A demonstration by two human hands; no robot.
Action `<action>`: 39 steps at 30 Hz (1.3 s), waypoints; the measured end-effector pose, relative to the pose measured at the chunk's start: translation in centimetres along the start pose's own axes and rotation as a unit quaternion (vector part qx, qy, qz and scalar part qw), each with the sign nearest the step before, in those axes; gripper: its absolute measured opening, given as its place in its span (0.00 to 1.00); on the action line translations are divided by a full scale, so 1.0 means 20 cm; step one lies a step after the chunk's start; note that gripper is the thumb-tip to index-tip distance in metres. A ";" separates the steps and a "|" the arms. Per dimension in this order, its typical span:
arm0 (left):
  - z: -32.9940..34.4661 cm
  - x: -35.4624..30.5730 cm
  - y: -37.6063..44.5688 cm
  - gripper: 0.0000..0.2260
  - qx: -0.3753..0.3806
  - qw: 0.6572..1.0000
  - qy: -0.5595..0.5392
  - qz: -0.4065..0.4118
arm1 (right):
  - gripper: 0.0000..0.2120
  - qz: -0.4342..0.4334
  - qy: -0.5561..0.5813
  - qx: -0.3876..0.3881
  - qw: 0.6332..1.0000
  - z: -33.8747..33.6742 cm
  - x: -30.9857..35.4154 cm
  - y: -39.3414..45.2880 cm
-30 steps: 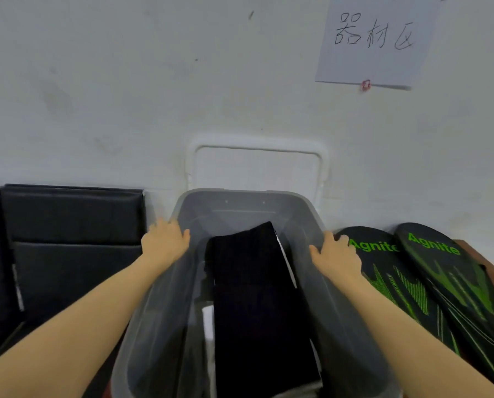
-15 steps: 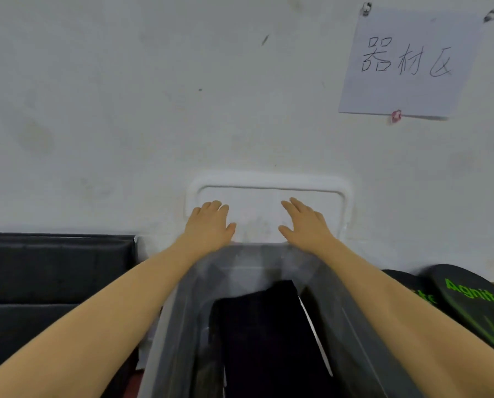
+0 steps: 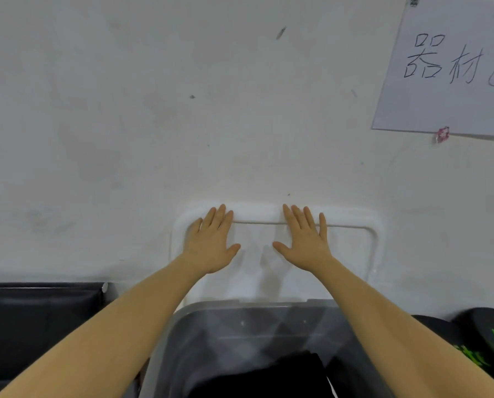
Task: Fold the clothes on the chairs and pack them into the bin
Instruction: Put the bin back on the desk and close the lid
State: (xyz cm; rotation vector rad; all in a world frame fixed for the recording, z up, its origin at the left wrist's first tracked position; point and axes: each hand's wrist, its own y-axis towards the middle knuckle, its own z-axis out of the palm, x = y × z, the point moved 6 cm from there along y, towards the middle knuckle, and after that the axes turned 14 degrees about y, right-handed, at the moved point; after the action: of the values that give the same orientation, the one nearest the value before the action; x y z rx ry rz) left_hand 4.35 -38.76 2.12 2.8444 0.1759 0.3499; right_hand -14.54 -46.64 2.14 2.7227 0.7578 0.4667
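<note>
A black chair [image 3: 36, 326] is sitting at the left against the wall. The left hand [image 3: 211, 242] and right hand [image 3: 304, 239] are lying flat, fingers straight, on the white lid [image 3: 352, 254] leaning on the wall behind the grey bin [image 3: 268, 317], which is holding folded black clothes [image 3: 268, 374]. Green-printed black boards [image 3: 486, 340] are leaning at the right.
</note>
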 end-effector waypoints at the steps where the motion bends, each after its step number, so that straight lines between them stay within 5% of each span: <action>1: 0.00 0.00 0.00 0.33 -0.015 1.000 0.002 -0.003 | 0.40 -0.004 0.007 -0.015 1.000 -0.01 0.00 0.00; 8: -0.10 -0.04 -0.02 0.27 -0.253 0.966 0.031 0.038 | 0.28 -0.043 0.056 -0.127 0.989 -0.04 0.04 -0.11; 19: -0.27 -0.05 -0.15 0.24 -0.376 0.921 0.065 0.074 | 0.28 -0.087 -0.054 -0.257 0.961 -0.28 0.18 -0.26; 26: -0.79 0.03 -0.15 0.20 -0.473 0.871 0.107 0.076 | 0.19 -0.135 -0.057 -0.369 0.918 -0.77 0.32 -0.26; 39: -1.70 -0.04 -0.53 0.17 -0.600 0.782 0.161 0.055 | 0.19 -0.146 -0.066 -0.503 0.849 -1.59 0.51 -0.62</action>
State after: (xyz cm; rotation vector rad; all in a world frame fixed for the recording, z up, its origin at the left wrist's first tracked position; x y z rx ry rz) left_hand -6.03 -20.17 30.72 1.5072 -0.1296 0.6649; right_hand -23.74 -25.38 29.11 1.6071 0.6166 0.4265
